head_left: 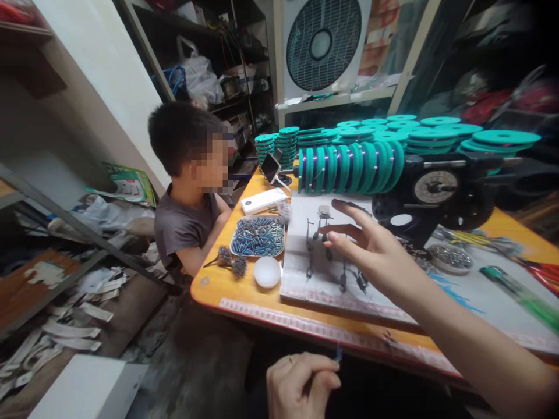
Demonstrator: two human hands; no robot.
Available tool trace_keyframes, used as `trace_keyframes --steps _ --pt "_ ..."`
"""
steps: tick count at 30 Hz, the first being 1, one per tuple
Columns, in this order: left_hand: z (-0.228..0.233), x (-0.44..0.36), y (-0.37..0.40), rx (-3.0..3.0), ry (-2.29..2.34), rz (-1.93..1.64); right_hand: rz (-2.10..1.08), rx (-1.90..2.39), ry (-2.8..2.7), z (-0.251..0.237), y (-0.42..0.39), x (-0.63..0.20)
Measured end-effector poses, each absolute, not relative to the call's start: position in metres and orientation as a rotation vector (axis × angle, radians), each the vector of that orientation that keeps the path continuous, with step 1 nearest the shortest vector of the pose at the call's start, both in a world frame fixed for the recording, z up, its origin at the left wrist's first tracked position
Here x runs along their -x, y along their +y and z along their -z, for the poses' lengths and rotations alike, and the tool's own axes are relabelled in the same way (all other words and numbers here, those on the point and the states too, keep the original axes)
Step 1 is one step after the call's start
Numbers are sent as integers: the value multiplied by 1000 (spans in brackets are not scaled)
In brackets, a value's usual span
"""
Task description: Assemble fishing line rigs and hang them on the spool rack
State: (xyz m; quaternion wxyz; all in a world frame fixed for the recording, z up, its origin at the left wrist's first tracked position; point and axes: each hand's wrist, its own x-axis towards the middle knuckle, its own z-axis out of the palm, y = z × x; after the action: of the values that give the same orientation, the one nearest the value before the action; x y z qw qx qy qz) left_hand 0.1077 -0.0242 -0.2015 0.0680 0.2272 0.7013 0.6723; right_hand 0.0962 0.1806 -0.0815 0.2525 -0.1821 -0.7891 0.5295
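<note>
right hand point(367, 247) – grip open, fingers spread above small parts point(325, 218) on white board point(301, 279) | left hand point(301, 387) – grip pinched on thin blue-tipped piece point(338, 352), below tabletop point(227, 285) edge

Your orange table point(227, 288) carries a white mat point(305, 273), screw tray point(257, 237), white lid point(267, 272). Teal discs point(393, 137) stacked at the back, w/ winder point(437, 192).

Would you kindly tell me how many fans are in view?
1: the white box fan stands on the shelf behind the teal discs. Others may be hidden.
</note>
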Motion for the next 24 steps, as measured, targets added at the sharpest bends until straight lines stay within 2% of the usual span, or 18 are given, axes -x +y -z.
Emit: trace_keyframes --steps 7,11,14,16,20,24 --pt "202 -106 -34 -810 2163 -1802 -1488 451 -2089 79 177 -104" --pt "191 -94 -48 -859 2429 -1662 -1556 458 -2036 81 177 -112" --pt "171 -54 -58 -1333 2665 -1581 -1565 495 -2055 78 175 -122" --pt "158 -21 -60 -1691 2659 -1434 -1555 501 -2117 74 174 -131" --pt "149 25 -57 -1874 2581 -1271 -1642 497 -2163 61 173 -154" --pt "160 35 -58 -1959 2530 -1256 -1835 539 -2054 50 174 -168"
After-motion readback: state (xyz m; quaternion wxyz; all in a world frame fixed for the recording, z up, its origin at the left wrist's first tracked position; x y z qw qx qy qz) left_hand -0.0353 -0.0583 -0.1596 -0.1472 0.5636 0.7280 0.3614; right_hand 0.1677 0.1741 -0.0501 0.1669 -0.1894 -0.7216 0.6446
